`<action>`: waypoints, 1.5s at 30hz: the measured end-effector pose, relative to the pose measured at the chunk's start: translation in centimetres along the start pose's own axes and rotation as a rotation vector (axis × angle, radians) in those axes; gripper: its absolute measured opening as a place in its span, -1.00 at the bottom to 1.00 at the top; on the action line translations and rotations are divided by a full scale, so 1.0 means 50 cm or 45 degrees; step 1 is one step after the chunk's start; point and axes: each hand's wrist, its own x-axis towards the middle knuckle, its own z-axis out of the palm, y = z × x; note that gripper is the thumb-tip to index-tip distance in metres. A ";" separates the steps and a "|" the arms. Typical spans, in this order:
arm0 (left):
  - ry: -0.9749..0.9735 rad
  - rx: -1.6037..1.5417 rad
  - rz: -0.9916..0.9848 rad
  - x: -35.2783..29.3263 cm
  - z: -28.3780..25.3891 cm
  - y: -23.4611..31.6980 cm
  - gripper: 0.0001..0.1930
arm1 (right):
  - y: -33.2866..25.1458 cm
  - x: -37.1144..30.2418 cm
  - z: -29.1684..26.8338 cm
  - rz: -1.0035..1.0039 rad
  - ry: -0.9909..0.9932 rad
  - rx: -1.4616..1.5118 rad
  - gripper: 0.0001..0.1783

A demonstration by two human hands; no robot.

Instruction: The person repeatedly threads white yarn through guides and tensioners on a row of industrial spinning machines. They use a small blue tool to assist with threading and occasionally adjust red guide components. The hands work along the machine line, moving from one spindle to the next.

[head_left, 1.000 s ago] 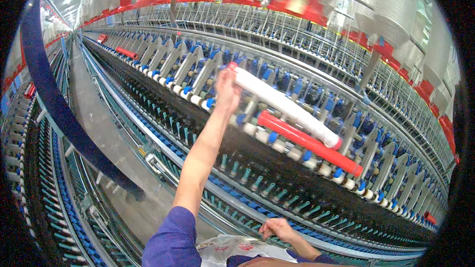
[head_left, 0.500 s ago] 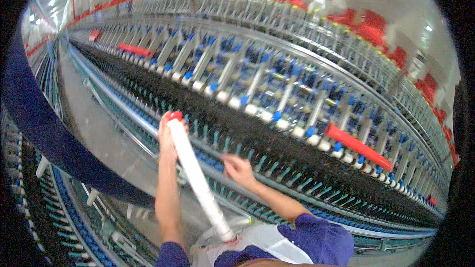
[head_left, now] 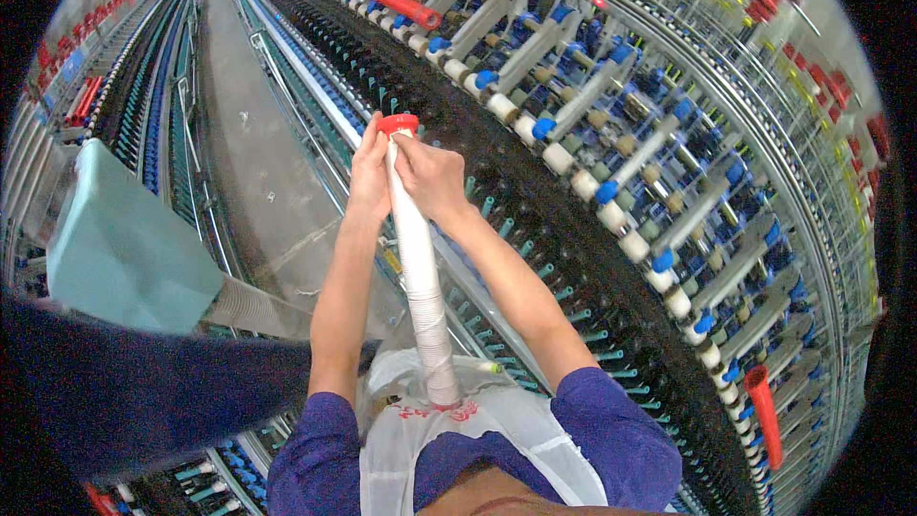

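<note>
A long roving bobbin (head_left: pixel 415 248), wound in white with a red rim at its far end, points away from me, its near end against my white apron (head_left: pixel 382 430). My left hand (head_left: pixel 371 172) is closed on its far end, along the left side just below the red rim. From the right, my right hand (head_left: pixel 432 177) pinches at the white winding just under the rim. Whether a loose strand is between those fingers cannot be made out. Both forearms reach forward, with the bobbin between them.
On my right runs a spinning frame with white rollers (head_left: pixel 585 185), blue caps and rows of teal spindles (head_left: pixel 544 270). Red tubes (head_left: pixel 392 0) lie on it. Along the left goes a grey aisle floor (head_left: pixel 272 167). A teal box (head_left: pixel 129 239) with a ribbed hose (head_left: pixel 253 306) stands nearby.
My right hand has come from beside the spindles onto the bobbin's red-rimmed end. My left hand keeps its hold. The view has turned, bringing the aisle and the teal box into sight.
</note>
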 end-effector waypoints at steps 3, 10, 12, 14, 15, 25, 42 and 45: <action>0.054 -0.004 -0.041 0.076 -0.056 0.015 -0.51 | 0.041 0.026 0.072 0.078 -0.151 -0.006 -0.77; 0.146 0.298 -0.156 0.297 -0.238 0.079 -0.53 | 0.099 0.037 0.282 0.325 -0.176 0.268 -0.82; 0.229 0.342 -0.254 0.356 -0.330 0.116 -0.52 | 0.111 0.028 0.380 0.358 -0.180 0.345 -0.80; 0.219 0.395 -0.408 0.400 -0.427 0.168 -0.58 | 0.115 0.028 0.479 0.446 -0.273 0.419 -0.78; 0.225 0.400 -0.427 0.406 -0.471 0.193 -0.69 | 0.105 0.027 0.526 0.446 -0.323 0.489 -0.78; 0.930 0.288 -1.073 0.182 -0.711 0.363 -0.64 | -0.002 -0.058 0.699 0.913 -1.129 0.820 -0.70; -0.426 0.770 -1.027 0.302 -0.729 0.518 -0.72 | 0.047 0.277 0.960 1.504 -0.489 1.862 -0.63; -0.148 1.268 -0.660 0.335 -0.783 0.509 -0.76 | 0.034 0.348 0.975 1.376 -0.053 1.404 -0.65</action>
